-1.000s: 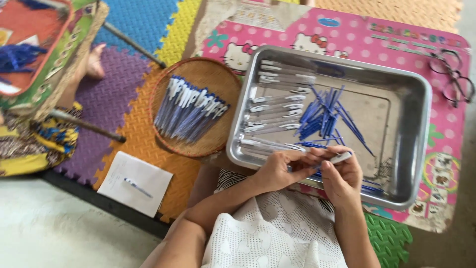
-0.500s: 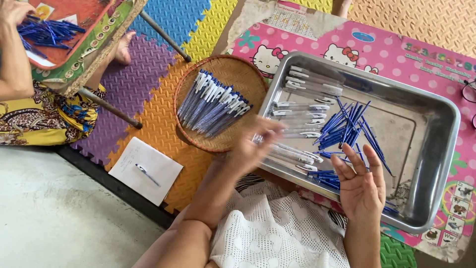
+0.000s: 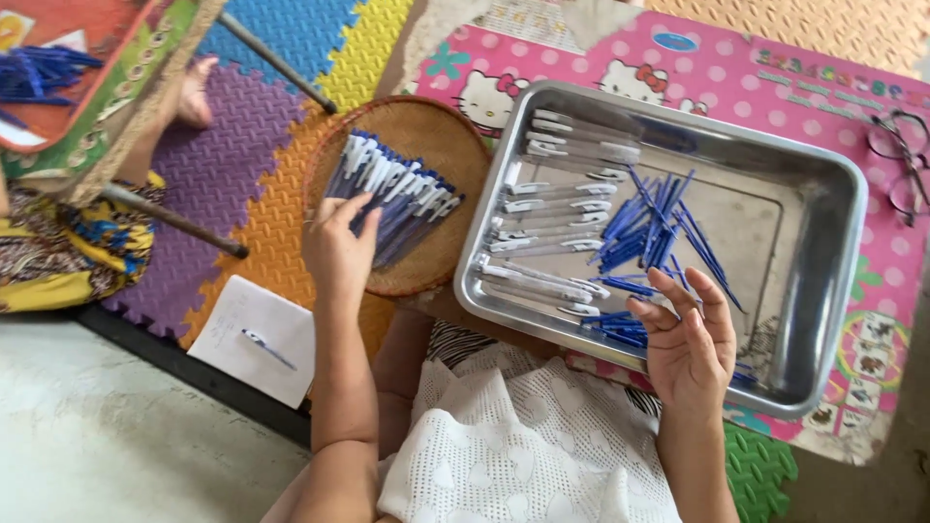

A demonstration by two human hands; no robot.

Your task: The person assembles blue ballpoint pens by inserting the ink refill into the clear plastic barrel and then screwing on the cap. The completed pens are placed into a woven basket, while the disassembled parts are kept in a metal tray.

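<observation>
Foam mat (image 3: 242,165) in coloured tiles underneath, w/ a pink cartoon sheet (image 3: 775,107) on top at right. On the sheet: steel tray (image 3: 823,291), big and shallow, holding clear barrels (image 3: 562,208) in rows on its left side and a loose heap of blue refills (image 3: 649,228) mid-tray. Left of the tray, just beside it: round woven basket (image 3: 441,145) w/ a fanned stack of finished pens (image 3: 392,199). Notepad (image 3: 254,339) w/ one pen on it lies near the mat edge; glasses (image 3: 901,160) at far right.

Left hand (image 3: 337,254) is over the basket, fingers lightly curled, tips touching the pens' near end; can't tell if it pinches one. Right hand (image 3: 690,351) hovers at the tray's near rim, fingers spread, palm up, nothing held, blue refills just under the fingertips.

Pens look light, stiff, smooth plastic, prob. apt to roll and slide off the stack. Best taken mid-barrel btw thumb and two fingers. Refills thinner, bendy; pick singly by one end.
</observation>
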